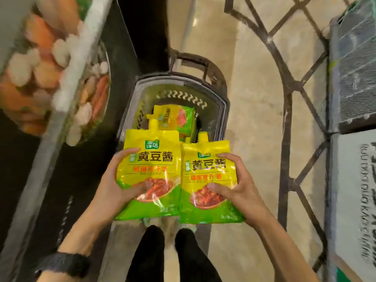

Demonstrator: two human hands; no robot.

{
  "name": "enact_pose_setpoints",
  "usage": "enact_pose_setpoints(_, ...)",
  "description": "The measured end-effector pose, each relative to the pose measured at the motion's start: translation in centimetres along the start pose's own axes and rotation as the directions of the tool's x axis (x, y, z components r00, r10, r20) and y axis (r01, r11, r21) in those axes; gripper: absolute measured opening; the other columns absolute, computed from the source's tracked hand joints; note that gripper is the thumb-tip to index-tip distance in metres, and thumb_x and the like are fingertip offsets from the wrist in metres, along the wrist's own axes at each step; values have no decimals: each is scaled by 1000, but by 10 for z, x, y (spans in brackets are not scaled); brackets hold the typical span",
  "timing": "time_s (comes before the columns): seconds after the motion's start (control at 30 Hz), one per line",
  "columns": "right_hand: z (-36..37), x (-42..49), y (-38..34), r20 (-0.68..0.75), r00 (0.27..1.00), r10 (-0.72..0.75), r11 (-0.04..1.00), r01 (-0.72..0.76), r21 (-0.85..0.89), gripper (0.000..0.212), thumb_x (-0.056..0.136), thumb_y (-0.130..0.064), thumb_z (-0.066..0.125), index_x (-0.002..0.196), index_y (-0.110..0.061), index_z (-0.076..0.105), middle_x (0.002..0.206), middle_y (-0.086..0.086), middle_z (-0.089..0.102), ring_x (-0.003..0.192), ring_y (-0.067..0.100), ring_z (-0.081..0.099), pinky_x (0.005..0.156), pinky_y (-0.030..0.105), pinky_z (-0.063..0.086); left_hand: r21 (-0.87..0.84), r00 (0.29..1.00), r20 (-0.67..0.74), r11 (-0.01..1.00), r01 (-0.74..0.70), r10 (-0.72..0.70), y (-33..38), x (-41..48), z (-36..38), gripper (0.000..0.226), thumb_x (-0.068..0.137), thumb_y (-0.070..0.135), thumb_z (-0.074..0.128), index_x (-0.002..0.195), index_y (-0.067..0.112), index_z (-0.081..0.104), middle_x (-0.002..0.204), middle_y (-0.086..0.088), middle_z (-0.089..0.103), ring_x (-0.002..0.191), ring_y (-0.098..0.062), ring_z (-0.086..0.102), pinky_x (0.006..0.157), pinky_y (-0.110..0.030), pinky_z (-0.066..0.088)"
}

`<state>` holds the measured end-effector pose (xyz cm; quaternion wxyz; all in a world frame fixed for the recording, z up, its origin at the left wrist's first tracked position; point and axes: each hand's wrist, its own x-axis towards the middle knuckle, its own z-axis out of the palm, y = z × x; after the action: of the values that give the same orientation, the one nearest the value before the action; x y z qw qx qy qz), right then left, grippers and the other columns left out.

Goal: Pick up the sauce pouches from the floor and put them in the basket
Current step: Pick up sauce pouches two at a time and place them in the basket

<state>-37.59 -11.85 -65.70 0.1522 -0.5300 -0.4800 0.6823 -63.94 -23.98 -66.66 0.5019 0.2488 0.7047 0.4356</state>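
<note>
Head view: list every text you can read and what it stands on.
"黄豆酱": left pouch, held in the left hand.
"黄豆酱": right pouch, held in the right hand.
Red line and green logo on both: too blurred.
Print on the pouches in the basket: too blurred.
Lettering on the box at right: unreadable.

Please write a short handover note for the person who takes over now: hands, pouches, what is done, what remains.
Left hand grips the left pouch; right hand grips the right pouch, side by side at the near rim of the basket.
Done: stored pouches already lie in the basket.
Left: put both held pouches in.
No other pouch shows on the floor.
</note>
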Motion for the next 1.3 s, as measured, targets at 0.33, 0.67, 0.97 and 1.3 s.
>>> enact_pose_setpoints(0.33, 33, 151, 117, 9, 999, 51, 999, -51, 5, 66, 73, 14, 75, 124, -16, 47, 118, 4, 68, 103, 19, 71, 81, 30, 59, 87, 956, -267, 991, -99, 119, -101, 176, 19, 77, 63, 24, 91, 129, 32, 52, 133, 7, 58, 121, -9, 59, 101, -36, 50)
enact_pose_setpoints(0.67, 50, 195, 145, 26, 992, 121, 978, -114, -172, 71, 70, -7, 80, 128, -36, 50, 118, -10, 68, 110, 19, 67, 98, 57, 49, -498, 818, -511, 867, -31, -264, -121, 307, 135, 77, 73, -3, 80, 130, 24, 38, 124, -2, 55, 104, -13, 62, 89, -24, 56)
enact_pose_setpoints(0.97, 65, 224, 133, -50, 995, 82, 498, -85, -863, 87, 80, -16, 76, 153, -28, 30, 165, 10, -3, 153, 30, 0, 122, 39, 15, 681, 984, -86, 711, 173, -156, -124, 296, 82, 59, 97, 46, 54, 150, 45, 29, 108, -6, 72, 89, -30, 70, 71, -38, 59)
enact_pose_setpoints(1.3, 101, 233, 184, 79, 997, -25, 259, 83, -962, 63, 101, -53, 13, 158, -28, 10, 166, 9, -3, 152, 34, -5, 120, 61, 5, 919, 896, 381, 12, -393, 228, -141, 366, 127, 59, 104, 50, 13, 157, 37, -7, 167, -11, -7, 154, -33, -7, 119, -64, 7)
